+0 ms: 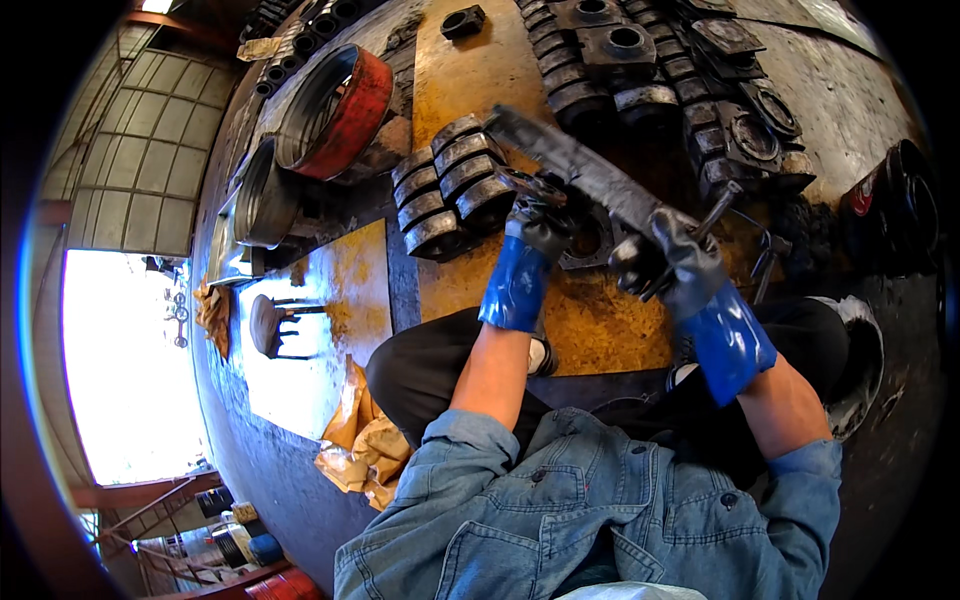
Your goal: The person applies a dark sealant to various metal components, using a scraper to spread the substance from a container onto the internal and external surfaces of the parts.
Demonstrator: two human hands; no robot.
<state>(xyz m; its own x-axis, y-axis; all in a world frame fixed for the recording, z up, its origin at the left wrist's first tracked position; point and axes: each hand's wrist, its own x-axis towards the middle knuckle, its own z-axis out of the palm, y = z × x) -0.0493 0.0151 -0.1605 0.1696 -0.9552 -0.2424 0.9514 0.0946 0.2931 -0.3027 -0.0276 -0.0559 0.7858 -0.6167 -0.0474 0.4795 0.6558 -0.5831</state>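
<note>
Both my hands wear gloves with dark, stained palms and blue cuffs. My right hand (682,255) is closed round the lower end of a long, flat grey bar (590,170), shaped like a big file. From there the bar slants up and left, past my left hand. My left hand (542,232) is closed on a dark, rounded metal part (532,187) just below the bar; whether the two touch, I cannot tell. Beneath them lies a dark square flange (588,240) with a round hole. Beside my right hand sticks up a dark metal tool (718,208), its lower part hidden.
Rows of ribbed metal rings (455,185) stand on a rusty yellow sheet (610,335), with more flanged housings (625,42) beyond. A big red ring (345,115) is at left, near a small stool (268,325) and crumpled brown paper (365,450). A black drum (895,205) stands at right.
</note>
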